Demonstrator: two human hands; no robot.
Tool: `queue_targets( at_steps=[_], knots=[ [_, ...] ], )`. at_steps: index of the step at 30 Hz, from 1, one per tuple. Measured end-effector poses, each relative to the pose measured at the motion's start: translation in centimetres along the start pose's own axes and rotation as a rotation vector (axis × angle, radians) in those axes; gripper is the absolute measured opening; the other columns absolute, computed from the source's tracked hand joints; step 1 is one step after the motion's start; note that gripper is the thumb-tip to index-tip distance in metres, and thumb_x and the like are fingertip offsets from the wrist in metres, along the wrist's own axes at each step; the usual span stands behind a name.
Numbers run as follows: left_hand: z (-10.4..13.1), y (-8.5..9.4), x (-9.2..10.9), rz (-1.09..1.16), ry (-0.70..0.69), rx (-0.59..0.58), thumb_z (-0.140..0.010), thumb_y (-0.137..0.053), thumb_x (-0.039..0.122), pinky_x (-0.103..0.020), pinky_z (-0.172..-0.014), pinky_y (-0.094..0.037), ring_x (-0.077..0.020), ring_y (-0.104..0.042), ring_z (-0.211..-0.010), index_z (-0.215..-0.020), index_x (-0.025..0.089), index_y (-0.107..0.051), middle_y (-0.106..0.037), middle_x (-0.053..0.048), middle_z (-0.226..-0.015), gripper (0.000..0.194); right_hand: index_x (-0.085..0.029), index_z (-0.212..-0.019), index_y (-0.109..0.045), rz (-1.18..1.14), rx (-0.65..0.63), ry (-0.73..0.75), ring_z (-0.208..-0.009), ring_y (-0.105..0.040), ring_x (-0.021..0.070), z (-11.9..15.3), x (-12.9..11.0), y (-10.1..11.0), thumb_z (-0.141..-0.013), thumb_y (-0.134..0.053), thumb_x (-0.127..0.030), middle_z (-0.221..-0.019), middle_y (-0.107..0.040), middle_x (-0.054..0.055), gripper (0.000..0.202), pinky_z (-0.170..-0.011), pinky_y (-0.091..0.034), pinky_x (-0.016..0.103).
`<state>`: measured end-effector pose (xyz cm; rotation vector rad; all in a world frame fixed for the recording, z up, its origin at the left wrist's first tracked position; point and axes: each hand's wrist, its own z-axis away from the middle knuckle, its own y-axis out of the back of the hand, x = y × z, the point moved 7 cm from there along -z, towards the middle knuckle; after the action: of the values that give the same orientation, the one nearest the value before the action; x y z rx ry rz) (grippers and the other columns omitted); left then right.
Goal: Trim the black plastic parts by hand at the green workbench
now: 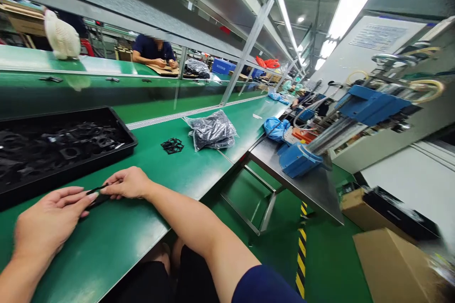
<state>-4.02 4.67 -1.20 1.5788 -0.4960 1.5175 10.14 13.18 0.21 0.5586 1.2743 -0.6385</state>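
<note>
Between my two hands, just above the green table [142, 227], is a small thin black part [98, 195]. My left hand [48, 222] pinches its left end between thumb and fingers. The fingertips of my right hand [130, 183] grip its other end. Behind my hands stands a black tray [133, 141] holding many loose black plastic parts [71, 151]. Right of the tray lies a small group of black parts [172, 146], beside a clear plastic bag [213, 130] with dark contents.
A metal side table [302, 189] with a blue machine [300, 158] and a blue bag [276, 128] stands to the right. Cardboard boxes [394, 265] sit on the floor. Across a metal frame post [247, 52], a person [152, 52] works at another green bench.
</note>
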Motion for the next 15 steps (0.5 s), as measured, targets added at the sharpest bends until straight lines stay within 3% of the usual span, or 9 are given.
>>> queue_targets(
  at_steps=[2, 4, 8, 10, 12, 15],
  knots=[
    [0.6, -0.3, 0.5, 0.018, 0.071, -0.076, -0.053, -0.078, 0.041, -0.029, -0.055, -0.056, -0.0188, -0.067, -0.062, -0.096, 0.022, -0.062, -0.071, -0.002, -0.084, 0.050, -0.015, -0.078, -0.063, 0.037, 0.032, 0.003, -0.047, -0.055, 0.0045, 0.1, -0.2, 0.1, -0.068, -0.074, -0.015, -0.057, -0.058, -0.006, 0.015, -0.046, -0.048, 0.013],
    [1.1, -0.6, 1.6, 0.128, 0.019, -0.136, -0.052, -0.079, 0.038, -0.029, -0.061, -0.056, -0.0175, -0.067, -0.066, -0.105, 0.020, -0.059, -0.070, -0.003, -0.084, 0.059, -0.014, -0.077, -0.062, 0.056, 0.037, -0.016, -0.045, -0.054, 0.0048, 0.3, -0.3, 0.2, -0.071, -0.070, -0.013, -0.054, -0.058, -0.006, 0.010, -0.043, -0.047, 0.013],
    [1.5, -0.1, 3.0, 0.220, -0.089, -0.072, -0.060, -0.074, 0.044, -0.030, -0.062, -0.057, -0.0184, -0.067, -0.073, -0.112, 0.017, -0.055, -0.067, -0.007, -0.093, 0.061, -0.012, -0.073, -0.059, 0.067, -0.020, -0.133, -0.041, -0.053, 0.0057, 0.5, -1.3, 1.2, -0.074, -0.064, -0.006, -0.050, -0.056, -0.005, 0.008, -0.041, -0.045, 0.015],
    [1.6, 0.3, 3.2, 0.215, -0.094, -0.008, -0.065, -0.070, 0.048, -0.030, -0.059, -0.056, -0.0183, -0.067, -0.072, -0.112, 0.017, -0.054, -0.066, -0.007, -0.094, 0.059, -0.011, -0.070, -0.059, 0.100, -0.061, -0.152, -0.042, -0.053, 0.0066, 0.3, -3.0, 1.8, -0.073, -0.065, -0.007, -0.050, -0.056, -0.004, 0.009, -0.041, -0.046, 0.016],
    [1.6, 0.5, 3.3, 0.215, -0.082, 0.015, -0.067, -0.067, 0.050, -0.029, -0.058, -0.056, -0.0178, -0.067, -0.071, -0.112, 0.017, -0.054, -0.065, -0.006, -0.092, 0.057, -0.011, -0.073, -0.060, 0.050, -0.048, -0.074, -0.045, -0.055, 0.0069, -0.4, -5.9, 2.4, -0.074, -0.067, -0.011, -0.054, -0.058, -0.003, 0.007, -0.046, -0.048, 0.018],
    [1.6, 0.5, 3.1, 0.212, -0.071, -0.001, -0.068, -0.066, 0.051, -0.029, -0.058, -0.055, -0.0172, -0.066, -0.070, -0.111, 0.017, -0.054, -0.064, -0.005, -0.091, 0.056, -0.014, -0.098, -0.059, -0.083, 0.184, 0.161, -0.063, -0.062, 0.0083, -1.9, -10.5, 4.7, -0.081, -0.063, -0.022, -0.078, -0.065, 0.002, 0.019, -0.062, -0.053, 0.021]
  ],
)
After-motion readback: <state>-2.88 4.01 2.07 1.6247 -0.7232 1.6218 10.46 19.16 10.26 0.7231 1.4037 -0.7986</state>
